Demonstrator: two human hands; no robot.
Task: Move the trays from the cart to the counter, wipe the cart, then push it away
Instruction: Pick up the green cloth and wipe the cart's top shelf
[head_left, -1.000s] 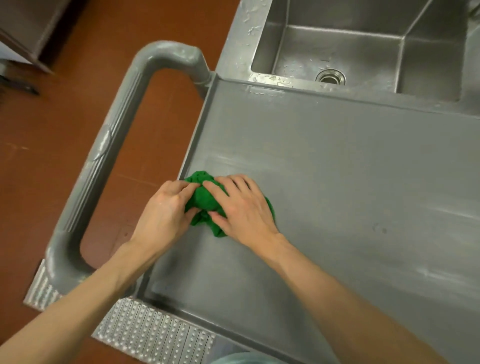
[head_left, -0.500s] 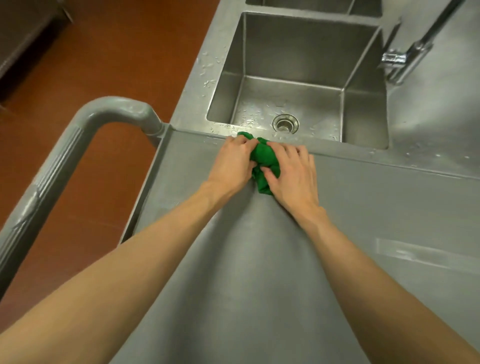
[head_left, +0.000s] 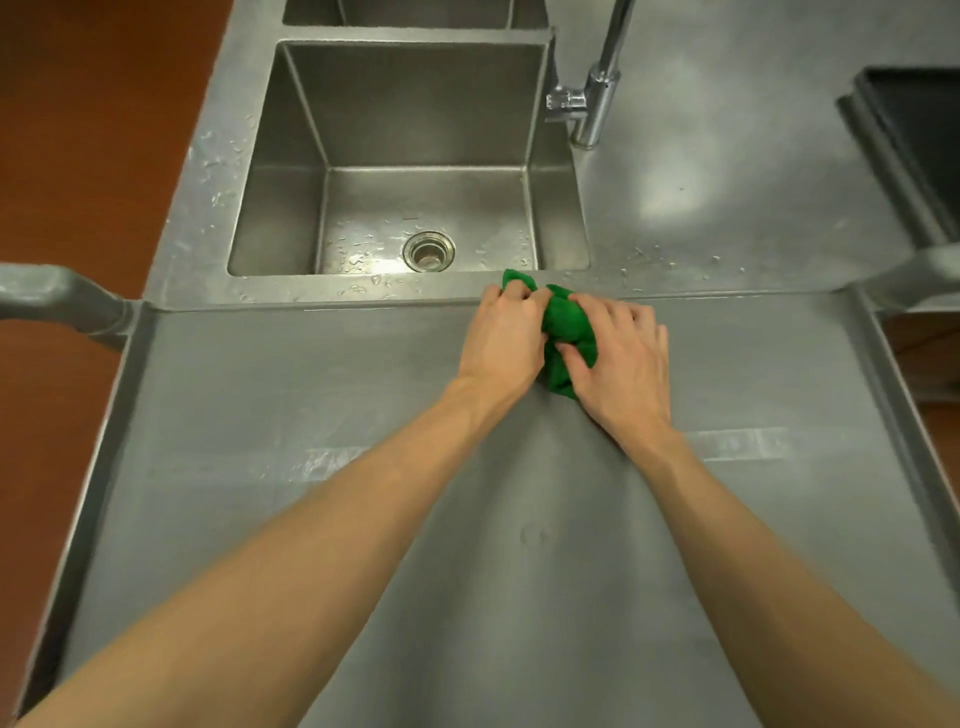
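Both hands, left (head_left: 501, 338) and right (head_left: 621, 358), grip the cloth (head_left: 566, 322), now further right along the cart's (head_left: 311, 519) far edge, wiping continues

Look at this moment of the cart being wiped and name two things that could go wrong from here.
1. The green cloth, bunched between the left hand and right hand, sits at the cart top's far rim; a further push might carry it over onto the wet counter or into the sink.
2. Bunched so small, it covers little per stroke, so pale streaks may be missed.
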